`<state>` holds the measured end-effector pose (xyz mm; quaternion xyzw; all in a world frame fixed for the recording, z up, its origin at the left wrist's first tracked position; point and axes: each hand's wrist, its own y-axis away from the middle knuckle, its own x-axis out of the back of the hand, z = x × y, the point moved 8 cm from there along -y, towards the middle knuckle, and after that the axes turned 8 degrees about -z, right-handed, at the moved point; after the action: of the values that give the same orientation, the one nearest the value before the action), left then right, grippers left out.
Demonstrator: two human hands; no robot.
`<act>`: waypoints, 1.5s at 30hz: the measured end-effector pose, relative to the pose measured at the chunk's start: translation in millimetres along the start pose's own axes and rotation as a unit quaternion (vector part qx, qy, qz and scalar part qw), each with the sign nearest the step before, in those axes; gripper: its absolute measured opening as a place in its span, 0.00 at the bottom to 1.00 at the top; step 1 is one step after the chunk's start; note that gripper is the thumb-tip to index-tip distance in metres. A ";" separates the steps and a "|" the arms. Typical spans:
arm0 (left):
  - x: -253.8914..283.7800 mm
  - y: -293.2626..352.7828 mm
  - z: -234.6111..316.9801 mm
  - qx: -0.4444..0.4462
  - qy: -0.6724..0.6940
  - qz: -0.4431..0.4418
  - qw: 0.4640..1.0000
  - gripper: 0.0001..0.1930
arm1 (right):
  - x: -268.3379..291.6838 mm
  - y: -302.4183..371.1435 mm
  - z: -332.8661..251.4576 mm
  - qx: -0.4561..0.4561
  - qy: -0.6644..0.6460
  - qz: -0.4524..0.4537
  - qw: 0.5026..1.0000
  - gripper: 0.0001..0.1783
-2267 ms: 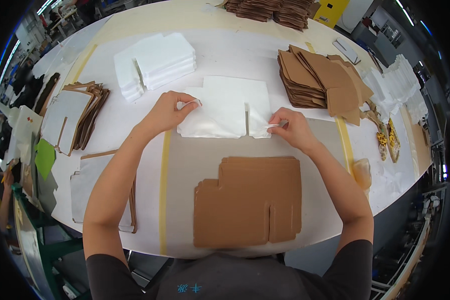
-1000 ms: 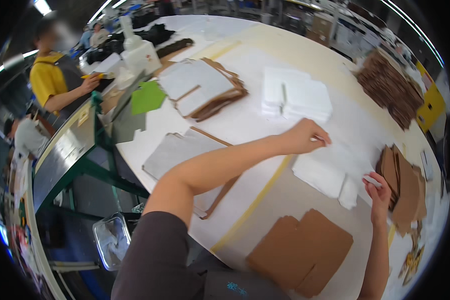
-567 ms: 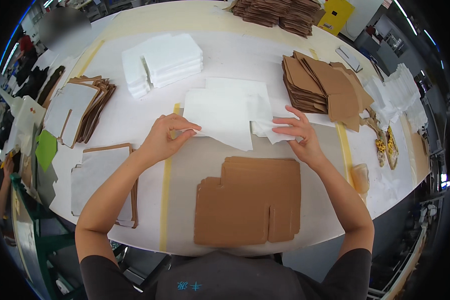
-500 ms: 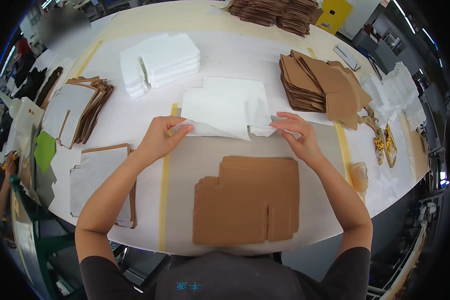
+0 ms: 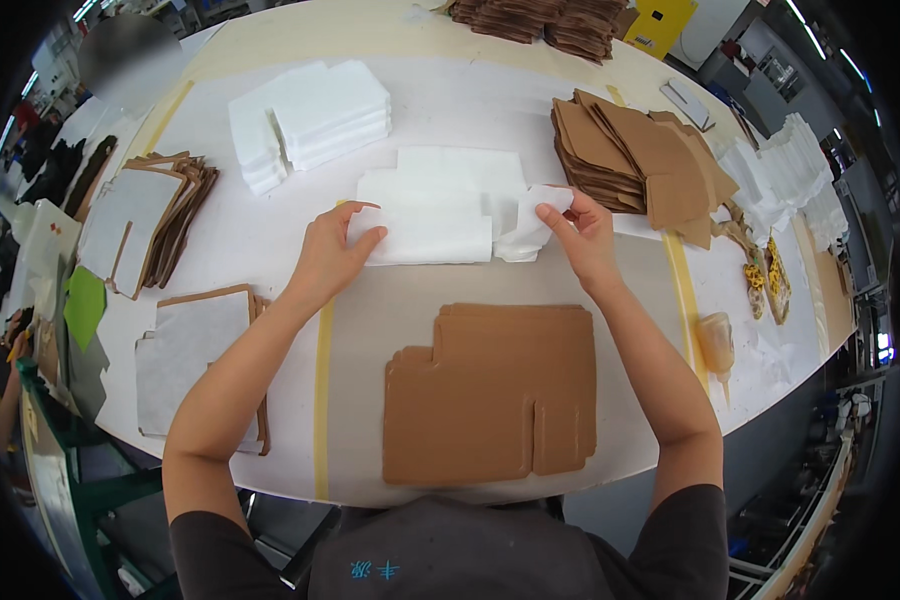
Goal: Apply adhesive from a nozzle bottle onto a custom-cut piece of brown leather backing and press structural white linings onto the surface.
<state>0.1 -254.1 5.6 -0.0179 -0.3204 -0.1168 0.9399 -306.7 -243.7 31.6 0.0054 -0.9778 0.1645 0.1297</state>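
Note:
A thin white notched sheet (image 5: 430,210) lies at the middle of the table. My left hand (image 5: 335,250) pinches its left edge between thumb and fingers. Beyond the slit on the sheet's right side, my right hand (image 5: 585,240) grips the lifted corner, which is folded up off the table. Nearer to me, between my forearms, rests a brown notched piece (image 5: 480,390) of nearly the same outline, with a narrow slit at its lower right. Neither hand touches it.
Behind the sheet is a white stack (image 5: 320,115). Brown pieces (image 5: 620,150) are piled at the far right; grey-faced brown pieces (image 5: 135,220) stand in stacks at the left. A squeeze bottle (image 5: 715,345) with amber contents lies at the right. Crumpled white sheets (image 5: 785,175) sit beyond it.
My right hand has raised the sheet's right corner and folded it upward. My left hand has moved slightly, and the sheet's front edge now lies flatter and straighter.

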 end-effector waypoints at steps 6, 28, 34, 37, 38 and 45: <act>3.0 -4.9 -8.8 0.019 0.112 0.006 0.994 0.17 | -14.2 5.2 12.3 -0.080 -0.016 -0.087 0.993 0.12; 3.6 -14.7 -21.1 0.031 -0.135 0.036 0.990 0.29 | -4.8 13.8 57.9 -0.278 0.140 -0.051 0.949 0.24; -8.1 -34.3 -3.5 0.063 -0.242 -0.035 0.968 0.28 | 19.1 15.8 78.1 -0.213 0.173 -0.071 0.959 0.16; -16.2 -39.9 -2.7 0.101 -0.262 -0.100 0.954 0.25 | 15.9 20.6 61.6 -0.243 0.140 -0.056 0.958 0.14; -12.8 -37.1 -4.7 0.109 -0.263 -0.090 0.954 0.25 | 11.8 18.0 58.7 -0.235 0.137 -0.065 0.960 0.14; -16.9 -33.3 2.9 0.046 -0.206 -0.042 0.977 0.25 | 15.8 24.2 47.9 -0.222 0.071 -0.015 0.972 0.17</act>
<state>-22.3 -282.6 -3.7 0.0156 -0.5128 -0.1349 0.8477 -335.3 -235.7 -15.9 -0.0203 -0.9779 -0.0592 0.1996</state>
